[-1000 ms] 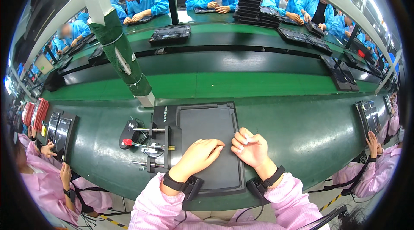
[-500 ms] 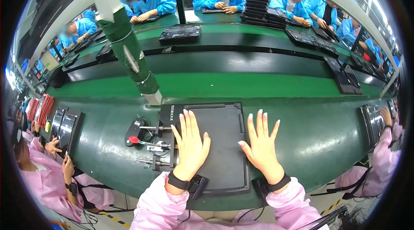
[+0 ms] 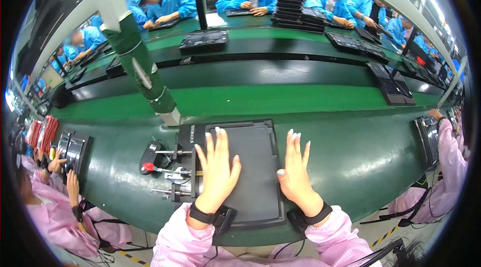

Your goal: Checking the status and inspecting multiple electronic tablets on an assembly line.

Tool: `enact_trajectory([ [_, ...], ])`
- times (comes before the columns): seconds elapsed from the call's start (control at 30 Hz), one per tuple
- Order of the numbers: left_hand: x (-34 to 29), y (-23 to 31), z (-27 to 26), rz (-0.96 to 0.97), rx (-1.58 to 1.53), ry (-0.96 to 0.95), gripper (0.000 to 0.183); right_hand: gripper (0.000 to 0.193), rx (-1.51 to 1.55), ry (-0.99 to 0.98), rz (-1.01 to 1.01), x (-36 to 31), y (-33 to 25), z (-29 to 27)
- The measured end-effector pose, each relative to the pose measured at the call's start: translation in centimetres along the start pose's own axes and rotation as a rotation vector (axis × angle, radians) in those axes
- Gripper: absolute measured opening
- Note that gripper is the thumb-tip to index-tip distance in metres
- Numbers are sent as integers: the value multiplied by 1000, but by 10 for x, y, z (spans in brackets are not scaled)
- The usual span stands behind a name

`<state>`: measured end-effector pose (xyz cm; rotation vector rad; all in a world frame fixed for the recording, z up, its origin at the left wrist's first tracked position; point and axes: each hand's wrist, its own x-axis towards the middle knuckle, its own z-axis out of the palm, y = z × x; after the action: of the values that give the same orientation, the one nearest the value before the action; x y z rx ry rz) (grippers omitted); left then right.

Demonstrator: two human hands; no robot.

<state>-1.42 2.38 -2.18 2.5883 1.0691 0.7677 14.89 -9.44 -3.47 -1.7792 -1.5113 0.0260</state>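
A flat black fixture tray (image 3: 255, 177) with a raised rim lies on the green bench right in front of me. On its left side sits a clamp mechanism with metal rods (image 3: 173, 153) and a red-tipped lever (image 3: 149, 167). My left hand (image 3: 217, 167) is over the tray's left part, fingers stretched upward and apart, holding nothing. By the tray's right edge is my right hand (image 3: 297, 172), also empty, its fingers extended and turned partly edge-on. Whether either palm touches anything I cannot tell. Both wrists wear black straps with small boxes.
A green-wrapped post (image 3: 138, 66) rises left of the fixture. Behind runs a conveyor (image 3: 240, 74), with a black device (image 3: 203, 40) beyond it and an open black unit (image 3: 391, 84) at right. People in pink work on both sides; people in blue sit opposite. Black trays (image 3: 289, 1) are stacked there.
My right hand has turned more edge-on and its fingers have drawn closer together. The left hand stays spread over the tray. The whole view has shifted slightly.
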Motion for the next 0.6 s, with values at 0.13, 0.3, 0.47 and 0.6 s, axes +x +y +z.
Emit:
enact_trajectory([
  [0.13, -5, 2, -7, -99, -844, -63, 41, 80, 481, 88, -209, 3, 0, 3],
  [0.3, -5, 7, -9, 237, -599, 4, 25, 49, 463, 10, -63, -4, -8, -2],
  [0.47, -2, 6, -7, 322, -581, 33, 18, 40, 1194, 65, 376, -4, -8, -1],
  [0.6, -3, 5, -7, 303, -577, -28, 22, 27, 2384, -110, 682, 7, 9, 6],
])
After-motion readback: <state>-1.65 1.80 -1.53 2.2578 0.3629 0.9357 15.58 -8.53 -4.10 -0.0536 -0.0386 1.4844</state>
